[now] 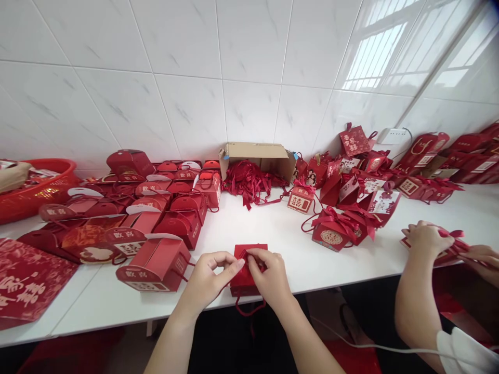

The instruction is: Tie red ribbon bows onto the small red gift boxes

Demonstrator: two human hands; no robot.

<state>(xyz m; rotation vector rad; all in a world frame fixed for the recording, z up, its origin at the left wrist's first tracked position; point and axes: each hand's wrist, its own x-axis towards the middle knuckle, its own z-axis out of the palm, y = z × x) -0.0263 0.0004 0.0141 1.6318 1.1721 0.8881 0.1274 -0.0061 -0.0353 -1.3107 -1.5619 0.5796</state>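
A small red gift box (245,278) lies at the near edge of the white table (253,228). A red ribbon (249,309) hangs from it over the edge. My left hand (208,280) and my right hand (268,278) both sit on the box. Each hand pinches the ribbon on top of the box, near its middle. Just left of my left hand stands an open red box (156,262) with a curved flap.
Several open red boxes (148,208) crowd the left side, with a red basket (35,189) behind them. A cardboard carton (259,158) spills red ribbons (249,182) at the back. Tied boxes (351,208) pile up on the right. Another person's hands (429,241) hold a box there.
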